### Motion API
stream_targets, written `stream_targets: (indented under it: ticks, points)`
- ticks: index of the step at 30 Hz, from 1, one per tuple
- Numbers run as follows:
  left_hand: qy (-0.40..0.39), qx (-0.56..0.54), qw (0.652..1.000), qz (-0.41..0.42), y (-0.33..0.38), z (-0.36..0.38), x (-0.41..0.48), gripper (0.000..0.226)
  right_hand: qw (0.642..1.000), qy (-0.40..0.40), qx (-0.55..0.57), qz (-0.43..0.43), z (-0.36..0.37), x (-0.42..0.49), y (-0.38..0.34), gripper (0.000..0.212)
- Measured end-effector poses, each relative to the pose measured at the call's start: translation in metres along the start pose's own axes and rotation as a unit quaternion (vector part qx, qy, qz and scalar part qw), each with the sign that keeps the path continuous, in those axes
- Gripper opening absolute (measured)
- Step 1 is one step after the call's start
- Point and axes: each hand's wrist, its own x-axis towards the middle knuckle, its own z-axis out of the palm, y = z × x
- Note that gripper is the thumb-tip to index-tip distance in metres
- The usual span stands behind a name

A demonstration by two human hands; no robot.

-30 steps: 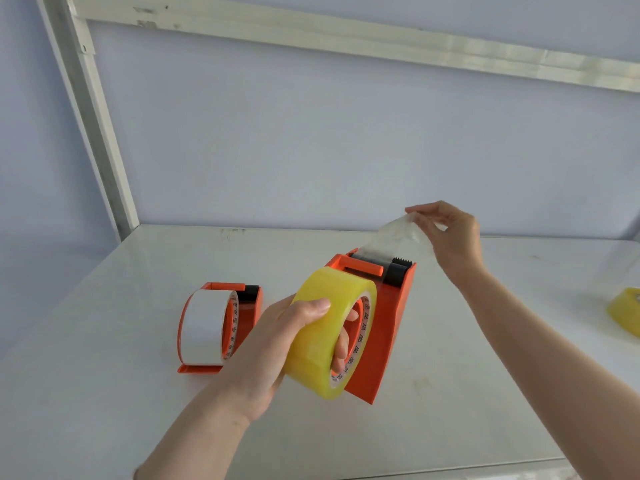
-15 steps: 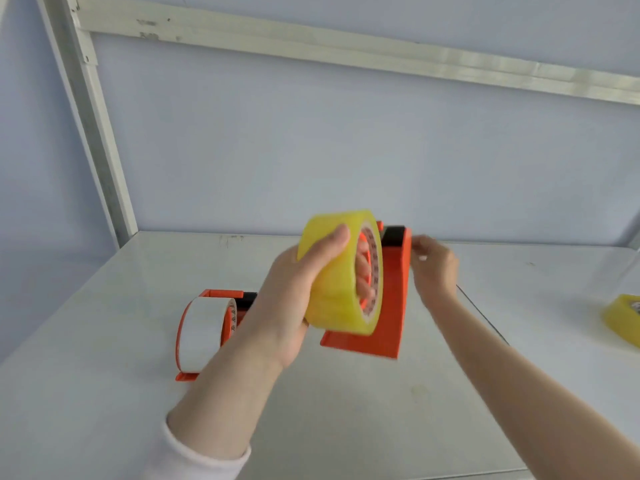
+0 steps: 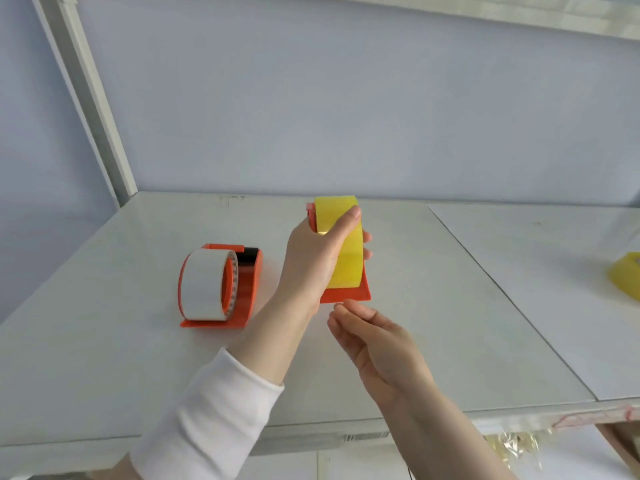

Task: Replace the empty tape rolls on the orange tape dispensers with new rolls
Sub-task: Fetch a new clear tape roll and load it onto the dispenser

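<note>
Gripping the yellow tape roll (image 3: 346, 251) seated on the upright orange dispenser (image 3: 346, 294) at counter (image 3: 104, 358) centre, the left hand (image 3: 317, 261) is wrapping thumb over rim, fingers through the core. Light, rigid, slick-faced; rim-and-core hold appears soundest. The right hand (image 3: 377, 348), at six o'clock, is hanging half-curled, holding nothing.

Pale lavender-blue wall (image 3: 346, 98) behind, evenly lit. White metal frame post (image 3: 86, 98) slants up at left; pale horizontal rail (image 3: 519, 12) crosses top right. Glossy white table (image 3: 104, 341) below, second panel (image 3: 554, 306) butted at right (thin dark seam between them).
</note>
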Motion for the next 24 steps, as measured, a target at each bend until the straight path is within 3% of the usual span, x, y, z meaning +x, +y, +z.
stream_targets:
  ticks: [3,5,7,9,11,13,17,20,24]
  points:
    - [-0.006,-0.011,1.0,-0.014,0.0,-0.004,-0.007,0.017,0.997,0.02,-0.066,-0.024,-0.016,-0.004,-0.001,0.01]
    - [-0.031,0.003,1.0,0.0,0.009,-0.009,-0.015,0.017,0.979,0.071,-0.152,-0.119,-0.031,0.004,-0.014,0.017]
    - [-0.074,0.004,0.997,0.012,0.021,-0.013,-0.024,0.023,0.919,0.117,-0.27,-0.263,-0.044,0.021,-0.04,0.026]
    - [-0.112,-0.008,0.994,0.009,0.029,-0.018,-0.032,0.028,0.856,0.082,-0.367,-0.354,-0.05,0.04,-0.07,0.035]
    - [-0.142,-0.008,0.99,0.007,0.034,-0.02,-0.035,0.025,0.804,0.011,-0.451,-0.387,-0.046,0.058,-0.095,0.045]
    - [-0.162,-0.007,0.987,0.01,0.036,-0.021,-0.037,0.028,0.774,-0.05,-0.502,-0.383,-0.038,0.072,-0.112,0.052]
    - [-0.197,-0.009,0.98,0.03,0.04,-0.025,-0.039,0.031,0.768,-0.144,-0.522,-0.343,-0.028,0.082,-0.123,0.062]
    - [-0.231,-0.015,0.972,0.039,0.042,-0.032,-0.038,0.053,0.77,-0.164,-0.511,-0.344,-0.021,0.079,-0.12,0.055]
    - [-0.25,-0.02,0.967,0.05,0.047,-0.045,-0.034,0.059,0.831,-0.245,-0.419,-0.271,-0.028,0.069,-0.131,0.051]
